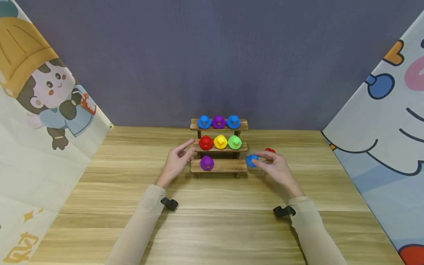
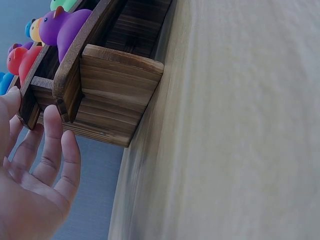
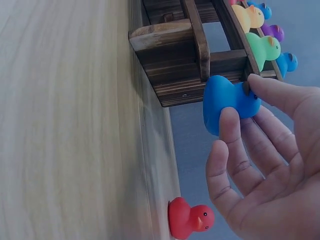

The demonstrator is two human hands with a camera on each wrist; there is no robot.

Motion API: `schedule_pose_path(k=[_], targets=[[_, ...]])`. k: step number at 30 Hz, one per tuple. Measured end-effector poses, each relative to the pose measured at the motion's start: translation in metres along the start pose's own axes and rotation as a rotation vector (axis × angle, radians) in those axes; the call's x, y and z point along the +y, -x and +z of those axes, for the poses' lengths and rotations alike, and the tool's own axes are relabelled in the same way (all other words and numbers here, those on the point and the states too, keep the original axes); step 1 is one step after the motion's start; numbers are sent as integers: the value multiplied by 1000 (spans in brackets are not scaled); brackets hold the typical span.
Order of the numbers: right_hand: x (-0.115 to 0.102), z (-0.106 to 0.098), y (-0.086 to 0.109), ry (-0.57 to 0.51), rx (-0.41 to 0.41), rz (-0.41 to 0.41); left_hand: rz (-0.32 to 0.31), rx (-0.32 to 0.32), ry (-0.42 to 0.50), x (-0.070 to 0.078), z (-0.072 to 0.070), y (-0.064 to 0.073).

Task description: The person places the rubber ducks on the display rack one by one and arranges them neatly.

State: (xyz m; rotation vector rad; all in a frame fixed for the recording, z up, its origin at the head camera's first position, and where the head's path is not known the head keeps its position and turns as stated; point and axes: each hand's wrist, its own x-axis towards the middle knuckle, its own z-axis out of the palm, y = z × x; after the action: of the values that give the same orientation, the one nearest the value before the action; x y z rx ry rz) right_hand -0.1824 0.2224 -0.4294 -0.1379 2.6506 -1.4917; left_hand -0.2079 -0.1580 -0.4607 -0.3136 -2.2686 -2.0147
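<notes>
Between thumb and fingers my right hand (image 1: 275,166) pinches a blue rubber duck (image 3: 225,104), held off the table beside the right end of the lowest shelf. The three-tier wooden stand (image 1: 228,166) carries a purple duck (image 1: 207,163) at the left of that shelf. On the middle tier sit a red duck (image 1: 206,142), a yellow duck (image 1: 220,142) and a green duck (image 1: 235,142). Two blue ducks flank a purple duck (image 1: 218,122) on top. My left hand (image 1: 176,162) is at the stand's left side, fingers extended, fingertips right by the wood in the left wrist view.
Another red duck (image 3: 188,219) stands on the table behind my right hand, mostly covered by it in the head view. A dark grey panel (image 1: 212,66) rises behind the stand. Printed cartoon panels border the wooden table (image 1: 212,221) left and right.
</notes>
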Motion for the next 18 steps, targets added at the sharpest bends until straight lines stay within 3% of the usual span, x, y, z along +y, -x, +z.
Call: schedule_pose_path(k=[18], targets=[[-13,5,3,31,15,-31,-1,-4,-3,-1,-1,0]])
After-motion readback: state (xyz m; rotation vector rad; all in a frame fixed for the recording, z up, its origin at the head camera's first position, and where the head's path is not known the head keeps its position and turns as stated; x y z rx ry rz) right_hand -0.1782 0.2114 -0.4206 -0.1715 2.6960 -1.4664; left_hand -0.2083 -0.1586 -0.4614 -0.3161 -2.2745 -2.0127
